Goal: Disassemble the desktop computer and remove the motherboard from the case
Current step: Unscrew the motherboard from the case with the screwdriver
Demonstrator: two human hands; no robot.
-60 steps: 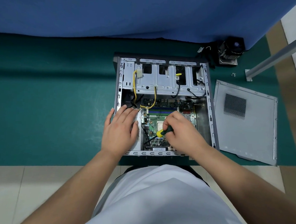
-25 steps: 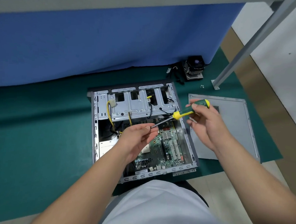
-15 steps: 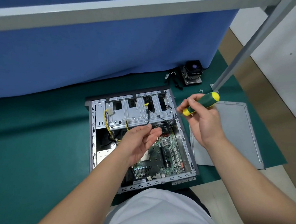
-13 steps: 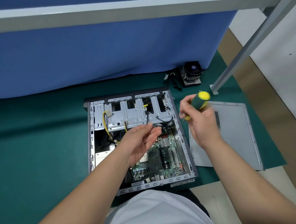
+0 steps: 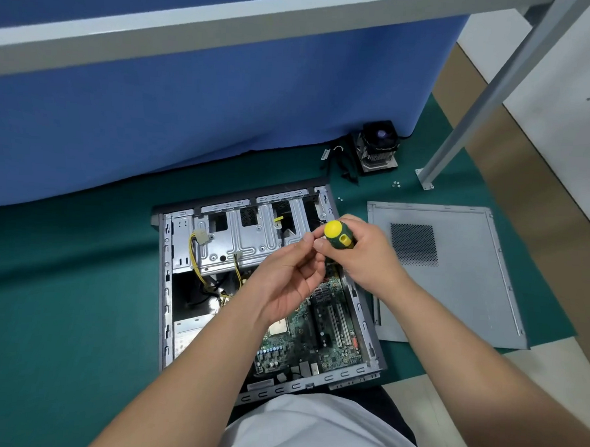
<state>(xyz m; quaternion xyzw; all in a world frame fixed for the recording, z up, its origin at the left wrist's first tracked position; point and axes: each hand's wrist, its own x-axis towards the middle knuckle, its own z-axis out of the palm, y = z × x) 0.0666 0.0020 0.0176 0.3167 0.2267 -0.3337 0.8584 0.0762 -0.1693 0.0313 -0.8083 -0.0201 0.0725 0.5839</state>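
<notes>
right hand (image 5: 363, 257) is gripping the screwdriver (image 5: 338, 235) over the open case (image 5: 167, 285), left hand (image 5: 289, 277) is loosely cupped, fingertips pinching together beside it

Dark green floor mat (image 5: 60, 296) lying under blue cloth drape (image 5: 190, 115); grey metal table rail (image 5: 229, 25) crossing above; slanted grey metal leg (image 5: 481, 106) standing right; white wall (image 5: 574, 84) behind; beige floor tiles (image 5: 504, 378) showing.
</notes>
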